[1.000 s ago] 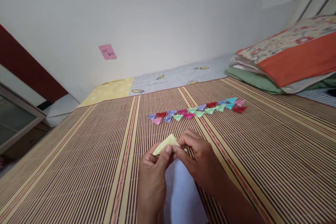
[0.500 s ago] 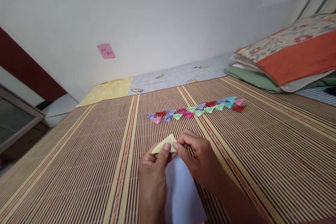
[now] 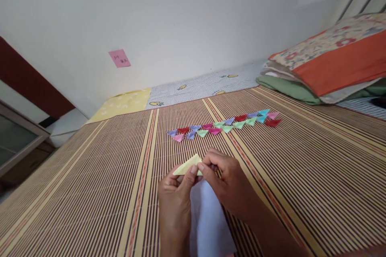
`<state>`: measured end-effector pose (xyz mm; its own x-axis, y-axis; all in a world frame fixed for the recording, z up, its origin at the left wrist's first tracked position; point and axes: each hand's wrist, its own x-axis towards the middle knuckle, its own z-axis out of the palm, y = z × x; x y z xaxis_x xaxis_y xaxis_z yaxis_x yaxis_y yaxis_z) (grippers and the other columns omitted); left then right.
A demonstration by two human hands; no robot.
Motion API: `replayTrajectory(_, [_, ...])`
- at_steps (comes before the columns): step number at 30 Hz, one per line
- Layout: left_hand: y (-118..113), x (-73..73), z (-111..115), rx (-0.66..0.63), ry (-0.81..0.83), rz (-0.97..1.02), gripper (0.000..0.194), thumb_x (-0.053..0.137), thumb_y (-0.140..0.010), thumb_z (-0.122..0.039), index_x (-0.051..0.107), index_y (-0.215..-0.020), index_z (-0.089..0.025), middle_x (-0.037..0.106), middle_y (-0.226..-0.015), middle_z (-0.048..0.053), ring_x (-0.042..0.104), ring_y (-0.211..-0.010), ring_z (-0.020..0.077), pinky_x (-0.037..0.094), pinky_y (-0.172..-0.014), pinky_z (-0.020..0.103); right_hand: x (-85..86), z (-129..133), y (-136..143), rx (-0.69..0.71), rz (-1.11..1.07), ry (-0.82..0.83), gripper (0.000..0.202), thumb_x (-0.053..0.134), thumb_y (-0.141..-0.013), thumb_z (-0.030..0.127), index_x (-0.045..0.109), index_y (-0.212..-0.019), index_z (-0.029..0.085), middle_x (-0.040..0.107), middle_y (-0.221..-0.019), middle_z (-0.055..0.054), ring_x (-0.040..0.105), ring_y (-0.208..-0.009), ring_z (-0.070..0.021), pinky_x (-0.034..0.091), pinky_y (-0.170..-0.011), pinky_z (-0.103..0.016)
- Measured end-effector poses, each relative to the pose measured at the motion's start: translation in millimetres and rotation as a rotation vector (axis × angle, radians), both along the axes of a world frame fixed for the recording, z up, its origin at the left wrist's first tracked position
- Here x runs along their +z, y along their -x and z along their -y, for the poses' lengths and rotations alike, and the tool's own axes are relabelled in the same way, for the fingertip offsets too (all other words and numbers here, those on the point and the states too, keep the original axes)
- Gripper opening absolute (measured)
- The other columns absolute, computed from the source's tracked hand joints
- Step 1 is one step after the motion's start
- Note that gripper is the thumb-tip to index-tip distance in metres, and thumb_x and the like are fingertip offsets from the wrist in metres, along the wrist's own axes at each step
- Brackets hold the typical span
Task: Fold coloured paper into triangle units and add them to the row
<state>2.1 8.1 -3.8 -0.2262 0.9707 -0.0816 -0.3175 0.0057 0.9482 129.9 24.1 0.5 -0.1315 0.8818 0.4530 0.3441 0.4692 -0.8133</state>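
Note:
Between my two hands is a small piece of pale yellow paper (image 3: 187, 165), folded into a triangle with its peak upward. My left hand (image 3: 176, 194) pinches its lower middle, thumb in front and fingers behind. At the right corner, my right hand (image 3: 224, 176) grips the paper between thumb and forefinger. Below and behind the hands, a bluish-white cloth or garment (image 3: 209, 221) shows. Farther off on the striped mat, several small folded paper triangles (image 3: 215, 131) in pink, red, green, blue and purple lie in two slanting rows.
A striped bamboo mat (image 3: 90, 184) covers the bed. Folded bedding (image 3: 334, 62) with orange and floral fabric is stacked at the far right. Behind the mat runs a checked sheet (image 3: 196, 88) against a white wall, where a pink note (image 3: 120, 58) is stuck.
The view has shifted slightly. Both hands keep hold of the yellow paper, and my left thumb sits a little farther right on it.

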Motion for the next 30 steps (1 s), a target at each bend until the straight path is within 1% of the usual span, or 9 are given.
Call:
replayTrajectory(6, [-2,2.9,1,0.023,0.021,-0.038,0.033,0.089,-0.067,-0.034,0.081,-0.089,-0.012,0.079,-0.075,0.007,0.075,-0.069,0.0208,0.062,-0.069,0.031,1.1,0,0,-0.002,-0.004,0.011,0.03,0.052,-0.095,0.019,0.047,-0.066,0.02,0.047,-0.069,0.002,0.047,-0.066,-0.0141,0.032,-0.06,-0.029])
replayTrajectory(12, [-4,-0.6,3,0.08,-0.008,-0.064,0.03,0.088,-0.069,-0.033,0.081,-0.091,-0.014,0.079,-0.075,0.005,0.075,-0.071,0.0197,0.06,-0.068,0.027,-0.2,-1,2,-0.036,-0.06,0.055,0.029,0.055,-0.091,0.02,0.045,-0.064,0.021,0.045,-0.063,0.004,0.044,-0.059,-0.0127,0.033,-0.055,-0.027])
replayTrajectory(15, [-4,-4.1,4,0.118,-0.005,-0.054,0.028,0.088,-0.068,-0.032,0.081,-0.087,-0.014,0.078,-0.073,0.005,0.074,-0.07,0.0186,0.059,-0.068,0.026,0.1,-3,1,-0.071,-0.156,0.103,0.013,0.063,-0.086,0.022,0.055,-0.076,0.02,0.052,-0.066,0.004,0.049,-0.06,-0.0126,0.039,-0.056,-0.025])
replayTrajectory(17, [-5,-5.6,4,0.123,-0.003,-0.056,0.025,0.088,-0.069,-0.032,0.081,-0.085,-0.014,0.077,-0.073,0.004,0.073,-0.068,0.0173,0.057,-0.066,0.024,1.7,-3,1,-0.034,-0.203,0.11,0.005,0.064,-0.087,0.023,0.062,-0.087,0.019,0.058,-0.073,0.002,0.054,-0.065,-0.0137,0.044,-0.06,-0.026])
replayTrajectory(19, [-6,-6.0,4,0.097,0.006,-0.058,0.023,0.086,-0.071,-0.033,0.08,-0.084,-0.014,0.077,-0.073,0.004,0.072,-0.066,0.0167,0.056,-0.063,0.024,3.2,-3,0,0.016,-0.223,0.112,0.009,0.06,-0.09,0.025,0.065,-0.086,0.019,0.059,-0.074,0.001,0.054,-0.067,-0.0141,0.044,-0.061,-0.026])
replayTrajectory(21, [-7,-5.2,4,0.065,0.019,-0.068,0.024,0.084,-0.074,-0.034,0.08,-0.086,-0.013,0.076,-0.073,0.005,0.07,-0.065,0.017,0.055,-0.062,0.025,3.3,-3,0,0.027,-0.237,0.128,0.016,0.058,-0.092,0.026,0.063,-0.079,0.019,0.057,-0.07,0.001,0.052,-0.065,-0.0138,0.042,-0.059,-0.025])
replayTrajectory(24, [-6,-2.0,4,0.012,0.013,-0.082,0.027,0.083,-0.074,-0.036,0.079,-0.088,-0.013,0.074,-0.072,0.004,0.068,-0.065,0.0167,0.055,-0.064,0.026,1.2,-3,-2,0.052,-0.245,0.168,0.02,0.057,-0.093,0.029,0.06,-0.076,0.019,0.053,-0.066,0.003,0.049,-0.061,-0.0128,0.038,-0.054,-0.024])
replayTrajectory(27, [-2,1.8,5,-0.061,-0.009,-0.112,0.024,0.083,-0.074,-0.037,0.075,-0.077,-0.014,0.067,-0.066,0.0,0.061,-0.062,0.0133,0.049,-0.06,0.022,-0.3,-3,-7,0.109,-0.258,0.208,0.021,0.056,-0.093,0.029,0.058,-0.075,0.019,0.05,-0.065,0.004,0.045,-0.059,-0.0115,0.035,-0.052,-0.023])
replayTrajectory(30, [3,4.1,7,-0.076,-0.007,-0.193,0.029,0.082,-0.075,-0.04,0.069,-0.067,-0.015,0.06,-0.06,-0.002,0.053,-0.058,0.0106,0.042,-0.054,0.019,0.4,-4,-12,0.177,-0.275,0.256,0.021,0.055,-0.094,0.029,0.057,-0.076,0.019,0.048,-0.065,0.004,0.044,-0.058,-0.0107,0.034,-0.051,-0.023])
